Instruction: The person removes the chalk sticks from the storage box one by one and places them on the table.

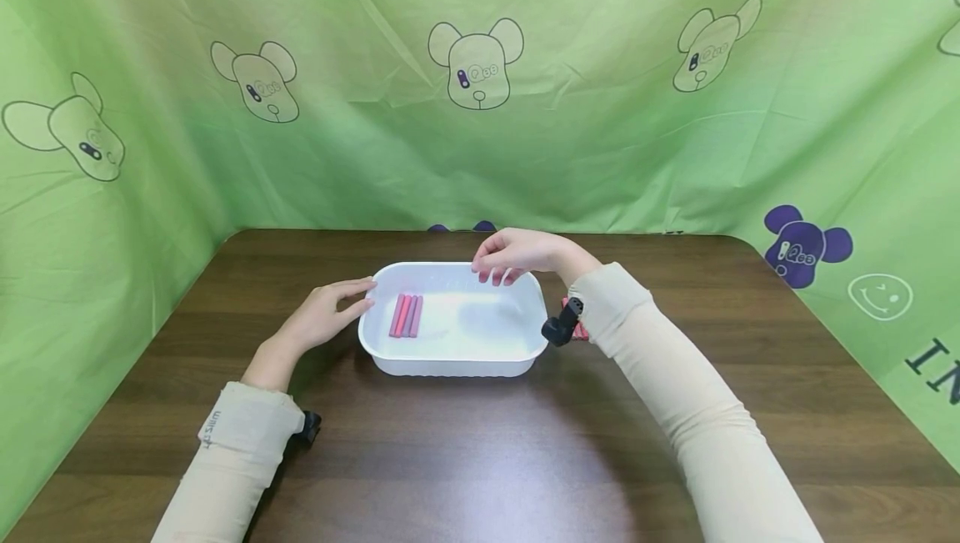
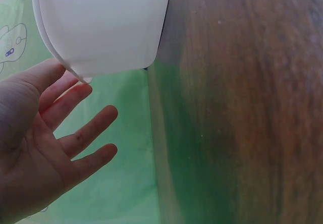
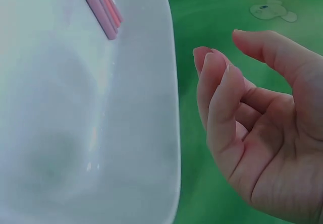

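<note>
A white oval-cornered plastic basin (image 1: 465, 368) stands on the table. Inside, towards its left end, several pink and purple sticks (image 1: 406, 315) lie side by side in a row. My left hand (image 1: 322, 314) touches the basin's left rim with thumb and fingertips; the left wrist view shows its other fingers (image 2: 96, 128) spread away from the wall. Over the far rim, right of centre, hovers my right hand (image 1: 521, 251), its fingers loosely bent. In the right wrist view, the thumb is apart from the fingers and nothing lies between them.
Partly hidden behind my right wrist, some red sticks (image 1: 582, 332) lie on the brown wooden table (image 1: 450, 460), just right of the basin. A green cloth (image 1: 600, 159) with printed bear heads hangs behind the table and on both sides.
</note>
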Demonstrator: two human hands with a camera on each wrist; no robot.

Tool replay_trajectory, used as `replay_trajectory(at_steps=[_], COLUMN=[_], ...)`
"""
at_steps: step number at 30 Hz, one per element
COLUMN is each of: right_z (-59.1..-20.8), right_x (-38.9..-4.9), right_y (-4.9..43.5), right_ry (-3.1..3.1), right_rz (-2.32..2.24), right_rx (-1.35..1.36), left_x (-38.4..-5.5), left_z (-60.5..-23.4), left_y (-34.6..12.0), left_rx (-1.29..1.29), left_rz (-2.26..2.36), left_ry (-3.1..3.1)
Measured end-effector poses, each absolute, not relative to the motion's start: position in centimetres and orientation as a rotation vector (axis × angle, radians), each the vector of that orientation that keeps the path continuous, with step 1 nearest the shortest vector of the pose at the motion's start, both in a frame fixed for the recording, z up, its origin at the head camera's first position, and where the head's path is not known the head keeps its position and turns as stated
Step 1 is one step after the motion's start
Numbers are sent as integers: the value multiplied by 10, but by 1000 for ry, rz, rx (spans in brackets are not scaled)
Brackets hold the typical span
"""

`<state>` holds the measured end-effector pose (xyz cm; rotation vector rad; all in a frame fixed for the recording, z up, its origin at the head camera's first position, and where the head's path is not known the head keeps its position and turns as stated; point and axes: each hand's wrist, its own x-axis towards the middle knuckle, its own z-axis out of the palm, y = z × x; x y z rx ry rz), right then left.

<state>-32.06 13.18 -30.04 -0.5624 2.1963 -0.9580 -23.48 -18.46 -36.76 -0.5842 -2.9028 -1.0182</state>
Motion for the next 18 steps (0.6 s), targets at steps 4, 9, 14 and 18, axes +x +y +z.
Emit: replay_trajectory(at_steps=[4,9,14,18], right_z=[-304,-312,-322,-328], right_x=[-322,-325,-329,-331], right_y=[120,110,101,94], right_ry=[2174,2132,2096,2089], right_rz=[-943,-932,-918,-894], right_rx=[-553,-577,-586,-583], left_x=[-235,-235,-235,-236], left_z=[-368,-368,-367,-368], left_y=[-185,-185,-185,-185], left_rx=[-584,-582,-579,-575], left_rz=[-1022,-1026,-1028,-1027], left_ry=[-2903,-2908,-2908,-2907])
